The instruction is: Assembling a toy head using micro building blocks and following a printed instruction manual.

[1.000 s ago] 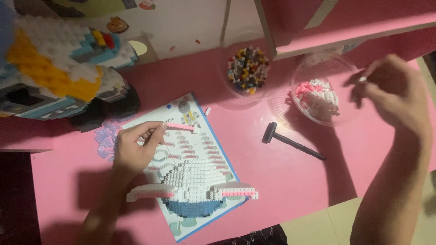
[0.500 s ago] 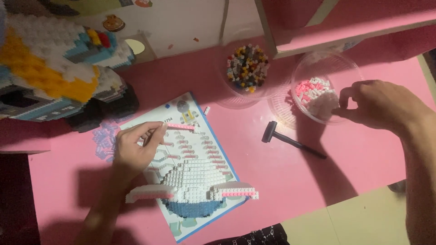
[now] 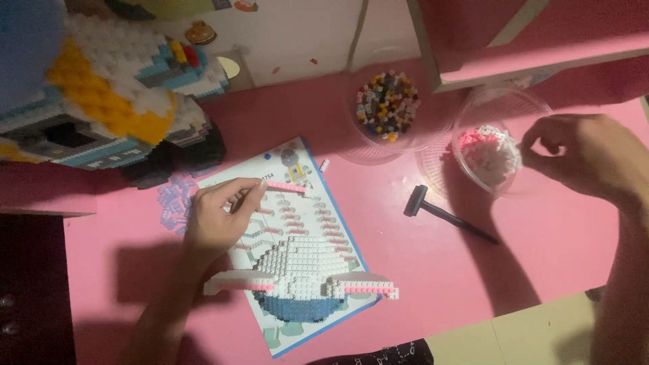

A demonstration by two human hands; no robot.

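My left hand [image 3: 220,217] rests on an instruction sheet [image 3: 291,169] and pinches a thin pink strip of small bricks [image 3: 287,188]. Below it on the sheet stands a white, pink and blue brick model [image 3: 304,270]. My right hand [image 3: 585,159] hovers at the right edge of a clear bowl [image 3: 503,101] of pink and white bricks [image 3: 487,152], thumb and forefinger pinched together; whether a brick is between them I cannot tell.
A clear bowl of mixed dark and coloured bricks [image 3: 387,105] sits at the back. A small black hammer tool [image 3: 443,213] lies on the pink desk [image 3: 419,270]. A large brick figure [image 3: 101,101] stands at the back left, with pale purple pieces [image 3: 172,199] beside it.
My right hand came down from above the bowl to its right rim and pinched its fingers together. The left hand stayed still with the pink strip.
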